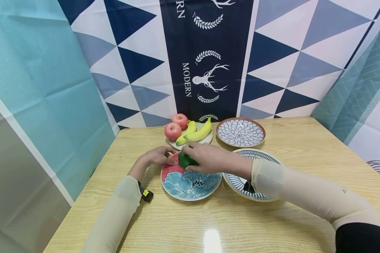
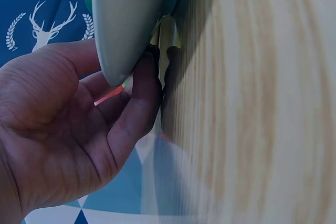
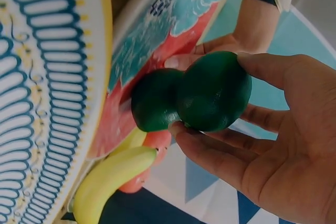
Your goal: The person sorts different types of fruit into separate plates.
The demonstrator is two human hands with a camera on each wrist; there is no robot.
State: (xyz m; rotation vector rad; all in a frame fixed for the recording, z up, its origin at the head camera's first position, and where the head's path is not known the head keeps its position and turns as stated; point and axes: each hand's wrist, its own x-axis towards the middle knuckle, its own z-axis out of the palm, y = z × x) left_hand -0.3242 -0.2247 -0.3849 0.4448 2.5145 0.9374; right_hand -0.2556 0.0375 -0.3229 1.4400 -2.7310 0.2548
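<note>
My right hand (image 1: 209, 158) pinches a dark green, smooth, lime-like fruit (image 3: 215, 90) between thumb and fingers over the red part of a flower-painted plate (image 1: 190, 191). Against it, on the plate side, shows a second green lime-like fruit (image 3: 152, 100); whether it touches the plate I cannot tell. At the plate's far left edge my left hand (image 1: 158, 156) grips the rim. The left wrist view shows its thumb at the upper side of the plate (image 2: 131, 19) and its curled fingers (image 2: 139, 93) beneath.
Behind the flower plate, a small plate (image 1: 206, 140) holds two apples (image 1: 172, 131) and two bananas (image 1: 200, 133). A brown-rimmed plate (image 1: 240, 131) stands at the back right. Under my right forearm lies a blue-patterned plate (image 1: 237, 186). A patterned cloth (image 1: 139, 63) hangs behind the table.
</note>
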